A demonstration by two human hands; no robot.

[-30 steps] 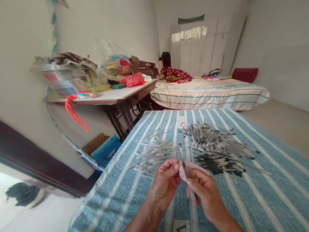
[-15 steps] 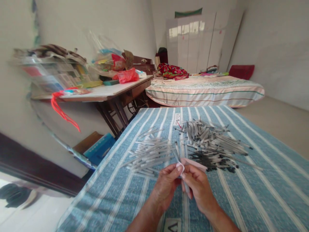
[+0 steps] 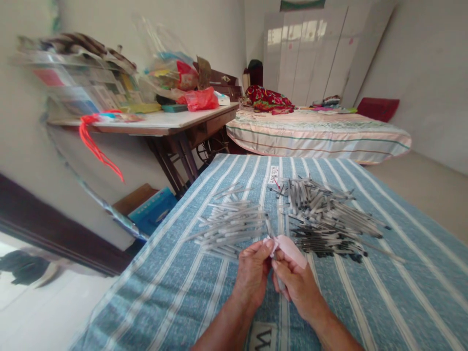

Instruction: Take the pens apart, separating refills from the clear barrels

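A slim pen (image 3: 268, 224) with a greyish barrel stands tilted between my hands, its dark end pointing away from me. My right hand (image 3: 299, 287) is closed round its lower part. With thumb and fingers my left hand (image 3: 252, 273) pinches a pale pink piece of paper or cloth (image 3: 292, 251) against the pen. The pink piece's loose end lies over my right fingers. Beyond my left hand is a pile of clear, whitish pen tubes (image 3: 224, 231). Past my right hand lie a heap of pens with dark ends (image 3: 314, 202) and a bunch of thin dark rods (image 3: 325, 239).
A blue striped cloth (image 3: 175, 263) covers the table. At the left stands a desk (image 3: 175, 122) with plastic bags and a see-through box (image 3: 84, 87). A bed (image 3: 318, 131) lies beyond the table, and a blue box (image 3: 153, 212) is low at the left.
The pink piece has turned so more of its flat side shows, and it no longer curls over my left thumb. My view has shifted slightly. Both hands stay at the pen.
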